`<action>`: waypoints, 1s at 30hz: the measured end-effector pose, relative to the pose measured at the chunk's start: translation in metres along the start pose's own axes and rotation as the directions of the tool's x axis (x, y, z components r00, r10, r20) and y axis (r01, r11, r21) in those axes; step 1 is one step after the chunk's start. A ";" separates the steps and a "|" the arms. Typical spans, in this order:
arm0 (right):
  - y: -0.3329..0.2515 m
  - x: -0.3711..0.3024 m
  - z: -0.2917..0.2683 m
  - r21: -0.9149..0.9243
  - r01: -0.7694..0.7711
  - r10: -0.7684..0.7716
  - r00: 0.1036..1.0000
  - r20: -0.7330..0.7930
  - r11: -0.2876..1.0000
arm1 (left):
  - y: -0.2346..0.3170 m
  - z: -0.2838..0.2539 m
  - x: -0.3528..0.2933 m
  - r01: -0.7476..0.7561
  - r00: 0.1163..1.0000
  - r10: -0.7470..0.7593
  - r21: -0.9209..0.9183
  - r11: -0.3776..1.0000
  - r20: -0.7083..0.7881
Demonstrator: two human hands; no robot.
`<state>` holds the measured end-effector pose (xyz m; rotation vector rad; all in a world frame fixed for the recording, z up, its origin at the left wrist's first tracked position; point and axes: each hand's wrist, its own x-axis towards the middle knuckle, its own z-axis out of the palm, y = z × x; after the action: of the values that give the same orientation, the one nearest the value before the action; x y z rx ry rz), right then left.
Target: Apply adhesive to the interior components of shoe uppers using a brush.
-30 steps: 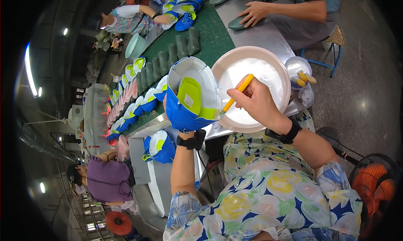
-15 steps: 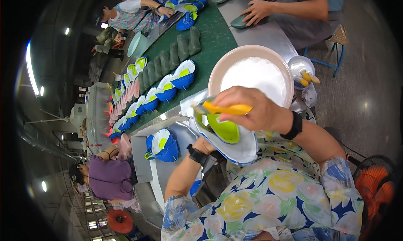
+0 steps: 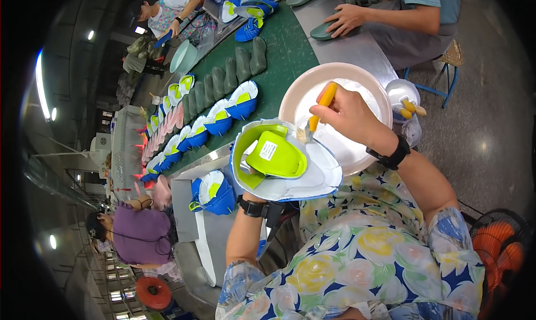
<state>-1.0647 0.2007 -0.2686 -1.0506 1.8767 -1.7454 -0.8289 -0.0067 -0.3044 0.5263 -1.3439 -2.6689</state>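
Note:
My right hand (image 3: 354,119) is closed around the yellow handle of a brush (image 3: 324,105). Its pale bristles touch, or hover just above, the white edge of a shoe upper (image 3: 321,161). That upper has a bright green lining, a green tongue with a white label and a blue outer rim. From below, my left hand (image 3: 253,198) supports it; most of the fingers are hidden under the upper. Behind my right hand stands a beige-pink basin (image 3: 289,94) holding white liquid.
A green conveyor (image 3: 279,58) carries blue-white uppers (image 3: 244,101), dark shoe lasts (image 3: 230,74) and pink pieces. Another upper (image 3: 216,194) sits at my left. A small tub (image 3: 399,87) with yellow-handled brushes stands right of the basin. Co-workers are across and beside me; a fan (image 3: 499,236) is at right.
The upper has turned so its lining faces up. My right hand and brush have moved up and right, to the upper's edge near the basin. The far-left co-worker's arm has drawn back from the table.

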 end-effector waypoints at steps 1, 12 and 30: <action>0.004 -0.002 -0.002 -0.001 0.005 -0.005 1.000 0.008 1.000 | 0.004 -0.004 0.004 -0.021 1.000 0.021 0.017 1.000 -0.012; -0.023 -0.015 0.010 -0.080 0.655 -0.629 0.747 0.214 0.751 | -0.006 -0.028 -0.027 -0.197 0.967 0.226 0.214 0.957 -0.120; -0.014 0.003 -0.013 -0.059 -0.048 0.049 0.999 0.011 0.997 | -0.020 -0.058 -0.035 -0.350 0.844 0.510 0.552 0.757 -0.165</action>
<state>-1.0715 0.2079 -0.2521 -1.0262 1.9407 -1.6626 -0.7746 -0.0301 -0.3435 0.5555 -1.7965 -1.7663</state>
